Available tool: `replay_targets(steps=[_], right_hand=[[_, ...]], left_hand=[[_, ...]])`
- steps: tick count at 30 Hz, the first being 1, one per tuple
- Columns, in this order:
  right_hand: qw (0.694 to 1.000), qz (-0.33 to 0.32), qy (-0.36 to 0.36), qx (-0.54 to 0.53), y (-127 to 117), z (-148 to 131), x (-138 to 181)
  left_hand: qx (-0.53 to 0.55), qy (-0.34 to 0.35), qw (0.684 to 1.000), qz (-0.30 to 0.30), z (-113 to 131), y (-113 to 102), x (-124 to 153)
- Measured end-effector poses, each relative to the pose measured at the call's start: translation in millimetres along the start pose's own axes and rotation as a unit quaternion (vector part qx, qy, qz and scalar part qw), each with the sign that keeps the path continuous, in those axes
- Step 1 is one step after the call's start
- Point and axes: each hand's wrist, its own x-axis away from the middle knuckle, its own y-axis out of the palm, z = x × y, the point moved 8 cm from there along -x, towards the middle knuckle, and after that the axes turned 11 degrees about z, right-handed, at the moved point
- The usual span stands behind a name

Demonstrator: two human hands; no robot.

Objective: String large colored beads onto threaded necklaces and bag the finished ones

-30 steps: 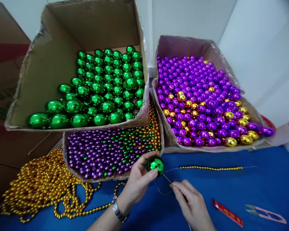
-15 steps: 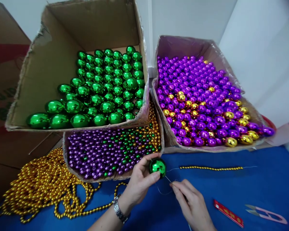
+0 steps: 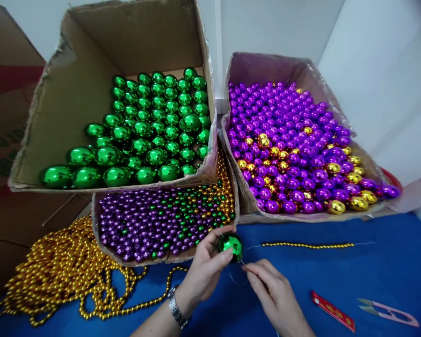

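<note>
Head view: far left, a cardboard box point(image 3: 136, 42) holds loose green balls point(image 3: 142, 128). To the right, a short gold bead strand point(image 3: 307, 245) lies already strung. Near centre, the left hand point(image 3: 206, 264) closes thumb and fingers around one metallic green ball point(image 3: 232, 243); the right hand's point(image 3: 273, 283) fingertips pinch a thin needle point(image 3: 242, 263) against it. Threading looks begun, the needle apparently not drawn through yet.

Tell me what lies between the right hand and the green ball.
In the head view, a thin needle spans the short gap from the right hand to the green ball.
</note>
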Motion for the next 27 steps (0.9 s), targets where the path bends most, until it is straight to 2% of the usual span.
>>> replay_targets(steps=[4, 8, 16, 24, 27], right_hand=[[0.995, 0.043, -0.071, 0.053, -4, -5, 1], [0.988, 0.074, -0.105, 0.084, -7, -6, 3], [0.998, 0.01, -0.045, 0.05, 0, 3, 1], [0.999, 0.024, -0.009, 0.038, 0, 3, -1], [0.999, 0.03, -0.006, 0.042, -2, 4, -1]], left_hand=[[0.006, -0.019, 1.0, -0.005, 0, 0, 0], [0.003, -0.01, 1.0, -0.015, 1, 1, 0], [-0.052, 0.036, 0.998, -0.01, 6, 1, -1], [-0.077, 0.021, 0.996, -0.045, 4, 4, 2], [-0.066, 0.034, 0.997, -0.008, 13, -6, -6]])
